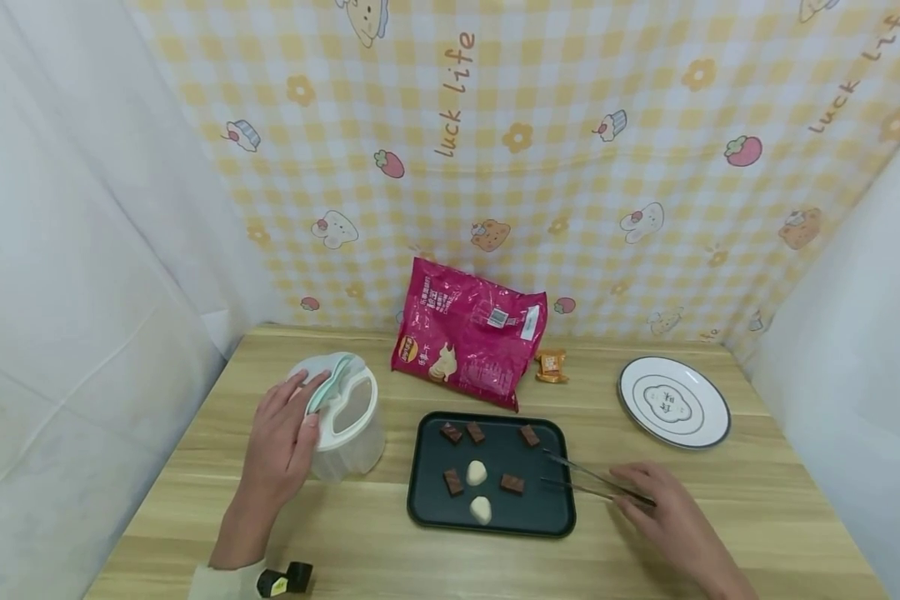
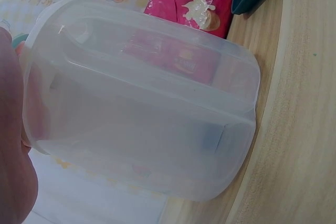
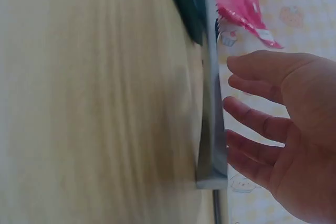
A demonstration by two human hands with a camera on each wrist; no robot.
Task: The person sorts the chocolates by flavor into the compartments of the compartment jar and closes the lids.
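Metal, slim and splayed: those are the tongs (image 3: 212, 114) we're watching, lying with their long axis aslant, tips pointing left and a little toward the back, over the right edge of the black tray (image 1: 433, 454). Their rear end sits outside that edge, right beside our right hand (image 1: 663, 512). And look at the wrist view: fingers extended, thumb apart, nothing clasped! Whether a fingertip brushes the metal, we can't tell.

Over to the left edge of the wooden table (image 1: 390, 567), where our left hand (image 1: 281, 442) rests on the lid of a translucent plastic canister (image 2: 142, 103), fingers laid out across the top by the mint-green flap (image 1: 330, 385), no clenching there. It stands upright, well apart from the tongs.

Inside the tray, five brown chocolate pieces (image 1: 512, 483) are scattered, with two cream-coloured lumps (image 1: 477, 473) nearer the front edge. Behind the back edge leans a magenta Lay's chip bag (image 1: 468, 333), an orange-wrapped snack (image 1: 551, 365) just beside it. And toward the table's back right corner, we've got a dark-rimmed white plate (image 1: 701, 408)!
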